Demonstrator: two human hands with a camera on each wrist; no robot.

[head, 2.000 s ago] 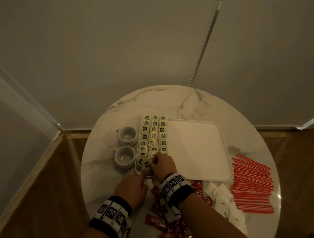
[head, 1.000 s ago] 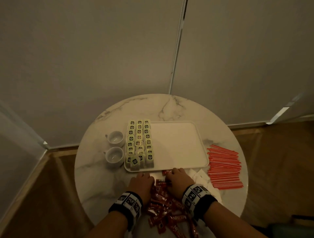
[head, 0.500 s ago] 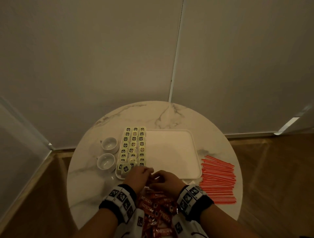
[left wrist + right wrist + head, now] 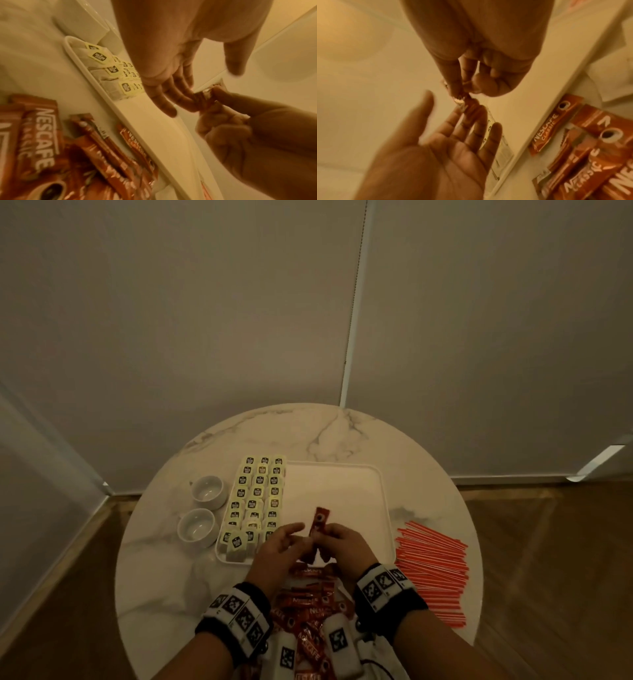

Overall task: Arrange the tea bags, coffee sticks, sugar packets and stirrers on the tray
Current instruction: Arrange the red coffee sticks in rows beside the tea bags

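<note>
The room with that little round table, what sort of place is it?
Probably a hotel room or lounge tea corner: a round marble table holding a white tray of tea bags, two cups and coffee sticks, on wooden flooring.

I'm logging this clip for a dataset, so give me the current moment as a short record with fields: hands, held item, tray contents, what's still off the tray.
right hand: pinches one coffee stick above the tray
left hand: open, fingers straight beside that stick
tray: tea bags in three columns on its left side, rest bare
coffee sticks pile: on the table, near edge
stirrers: on the table, right of the tray
cups: two, left of the tray
</note>
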